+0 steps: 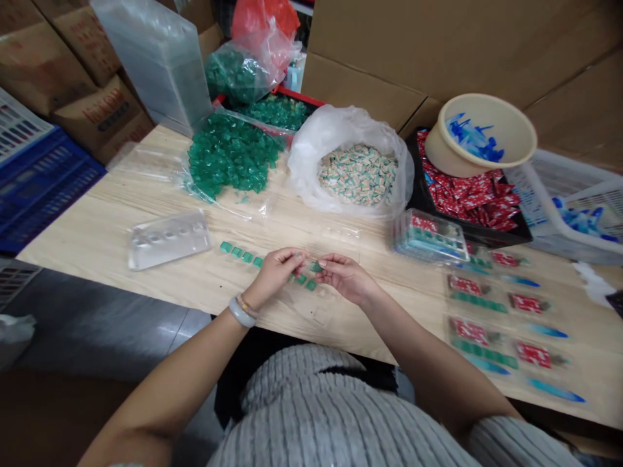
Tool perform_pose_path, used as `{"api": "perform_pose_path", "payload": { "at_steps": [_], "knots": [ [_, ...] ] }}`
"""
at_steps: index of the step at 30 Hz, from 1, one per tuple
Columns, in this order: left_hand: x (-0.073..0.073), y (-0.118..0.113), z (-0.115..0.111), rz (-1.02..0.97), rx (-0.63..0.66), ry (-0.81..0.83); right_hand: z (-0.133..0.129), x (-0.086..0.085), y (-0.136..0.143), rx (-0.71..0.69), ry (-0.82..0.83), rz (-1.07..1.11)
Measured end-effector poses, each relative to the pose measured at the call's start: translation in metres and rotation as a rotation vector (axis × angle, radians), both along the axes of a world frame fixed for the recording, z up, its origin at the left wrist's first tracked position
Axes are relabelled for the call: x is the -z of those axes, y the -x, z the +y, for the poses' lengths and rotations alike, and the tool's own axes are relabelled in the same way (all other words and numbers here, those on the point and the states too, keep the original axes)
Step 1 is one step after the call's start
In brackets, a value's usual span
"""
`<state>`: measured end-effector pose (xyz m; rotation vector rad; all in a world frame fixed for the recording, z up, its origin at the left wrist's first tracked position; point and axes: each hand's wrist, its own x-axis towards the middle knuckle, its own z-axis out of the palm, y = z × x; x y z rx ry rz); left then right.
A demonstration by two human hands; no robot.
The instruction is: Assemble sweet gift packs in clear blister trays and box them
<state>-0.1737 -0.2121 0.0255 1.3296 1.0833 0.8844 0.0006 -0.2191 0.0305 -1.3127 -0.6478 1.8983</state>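
Note:
Near the front edge of the table [370, 311], my two hands are close together. My right hand [349, 279] is closed in a pinch on a small green plastic piece [315, 266]. Thumb and forefinger of my left hand [275, 277] are pressed together too, on something too small and blurred to make out. A slanting row of small green squares [247, 257] lies beneath and to the left of my hands, partly hidden by my left hand. Farther left is a clear plastic tray [169, 239] with a line of hollows.
Loose green pieces [233, 155] are heaped at the back. Beside them stands a white bag [311, 172] of small striped pieces. A round tub [450, 152] of blue items sits over red packets [467, 201]. Stacked clear packs [431, 237] and filled blister packs [481, 337] occupy the right.

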Motion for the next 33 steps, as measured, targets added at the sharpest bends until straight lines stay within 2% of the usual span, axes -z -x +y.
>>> {"api": "perform_pose_path", "payload": {
  "at_steps": [2, 3, 5, 7, 8, 10, 12, 13, 15, 17, 20, 22, 24, 26, 29, 31, 33],
  "knots": [
    [-0.012, 0.006, 0.015, -0.037, -0.072, 0.122, -0.005, 0.001, -0.006, 0.010, -0.081, -0.104],
    [-0.020, 0.012, 0.028, -0.022, -0.100, 0.120, -0.009, 0.001, -0.009, 0.013, -0.145, -0.187],
    [-0.035, 0.026, 0.062, 0.025, -0.169, 0.064, -0.021, 0.002, -0.016, 0.009, -0.325, -0.418],
    [-0.047, 0.041, 0.100, 0.166, -0.305, -0.061, -0.037, 0.002, -0.019, -0.067, -0.536, -0.675],
    [-0.051, 0.048, 0.119, 0.266, -0.312, -0.118, -0.045, 0.003, -0.018, -0.126, -0.632, -0.790],
    [-0.056, 0.059, 0.149, 0.633, -0.274, -0.343, -0.059, 0.007, -0.013, -0.236, -0.780, -0.981],
    [-0.058, 0.065, 0.168, 0.940, -0.220, -0.510, -0.066, 0.015, -0.005, -0.289, -0.874, -1.132],
    [-0.057, 0.066, 0.172, 1.026, -0.202, -0.546, -0.068, 0.020, -0.001, -0.303, -0.914, -1.197],
    [-0.053, 0.064, 0.170, 1.107, -0.171, -0.559, -0.069, 0.031, 0.004, -0.324, -0.985, -1.312],
    [-0.046, 0.060, 0.151, 1.097, -0.080, -0.590, -0.069, 0.041, 0.005, -0.317, -1.046, -1.396],
    [-0.026, 0.055, 0.097, 0.942, 0.212, -0.770, -0.063, 0.050, 0.000, -0.288, -1.134, -1.390],
    [-0.009, 0.055, 0.056, 0.835, 0.398, -0.873, -0.054, 0.053, -0.004, -0.332, -1.219, -1.302],
    [0.009, 0.058, 0.022, 0.852, 0.457, -0.865, -0.041, 0.053, -0.005, -0.402, -1.308, -1.220],
    [0.020, 0.064, 0.003, 0.885, 0.451, -0.835, -0.029, 0.050, -0.005, -0.459, -1.366, -1.168],
    [0.020, 0.078, 0.004, 0.880, 0.374, -0.815, -0.011, 0.036, -0.007, -0.512, -1.377, -1.118],
    [0.010, 0.094, 0.025, 0.839, 0.258, -0.802, 0.012, 0.022, -0.006, -0.473, -1.383, -1.120],
    [-0.003, 0.114, 0.061, 0.811, 0.064, -0.763, 0.051, 0.006, 0.004, -0.396, -1.417, -1.123]
  ]
}}
